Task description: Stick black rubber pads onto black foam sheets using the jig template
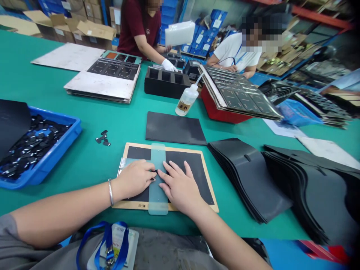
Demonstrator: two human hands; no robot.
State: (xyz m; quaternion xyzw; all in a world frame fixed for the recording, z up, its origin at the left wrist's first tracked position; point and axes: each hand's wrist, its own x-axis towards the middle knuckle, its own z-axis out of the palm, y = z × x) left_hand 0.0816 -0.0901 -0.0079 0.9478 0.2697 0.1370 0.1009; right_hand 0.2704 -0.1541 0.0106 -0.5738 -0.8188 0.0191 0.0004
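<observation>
My left hand (133, 179) lies palm down on a translucent plastic strip (132, 162) across the left of a wood-framed black board (194, 176). My right hand (180, 187) is spread, its fingertips on a vertical translucent strip (158, 159) that crosses the board. My two hands nearly meet at the crossing, where a small dark piece (153, 180) shows by my left fingertips. Parts of the strips and board are hidden under my hands. A silver bangle (110, 192) circles my left wrist.
The board sits on a green table mat (120, 123). A blue tray (56, 116) of small black pieces stands to the left, with several loose pieces (102, 138) beside it. Stacks of curved black sheets (247, 180) lie right. Gloved co-worker's hand (169, 65) works across the table.
</observation>
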